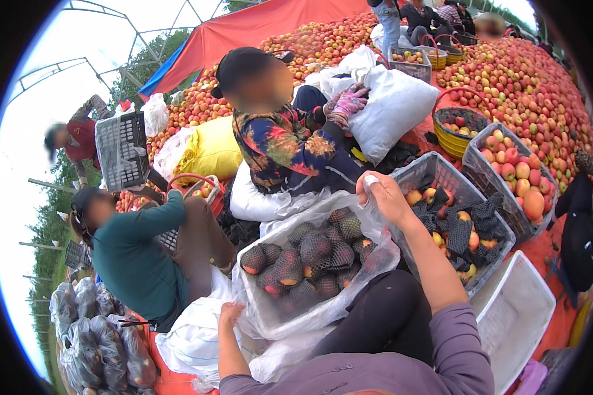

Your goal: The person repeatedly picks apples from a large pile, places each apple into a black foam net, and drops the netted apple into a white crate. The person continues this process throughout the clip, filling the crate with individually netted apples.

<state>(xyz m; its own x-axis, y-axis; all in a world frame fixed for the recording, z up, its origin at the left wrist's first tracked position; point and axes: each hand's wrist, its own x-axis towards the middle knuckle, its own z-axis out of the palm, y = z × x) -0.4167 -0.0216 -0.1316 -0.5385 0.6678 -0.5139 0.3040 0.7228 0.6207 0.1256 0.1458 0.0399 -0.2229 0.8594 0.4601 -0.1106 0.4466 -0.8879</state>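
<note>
In front of me stands a white plastic crate lined with a clear plastic bag [382,260]. Inside it lie several red apples in black net sleeves [316,253]. At the crate's far right corner, my right hand [383,195] has its fingers closed on the bag's raised edge; white tape wraps one digit. My left hand [230,313] is at the near left corner, its fingers curled against the liner's edge, partly hidden. To the right, a grey crate [408,172] holds loose apples and dark net sleeves [458,230].
A person in a flowered top [280,141] sits just beyond my crate; another in green [135,230] sits at left. A white crate [517,309] stands at right. Bagged apples [105,349] are stacked lower left. Behind spreads a large apple heap [527,85], with a yellow basket [451,141] before it.
</note>
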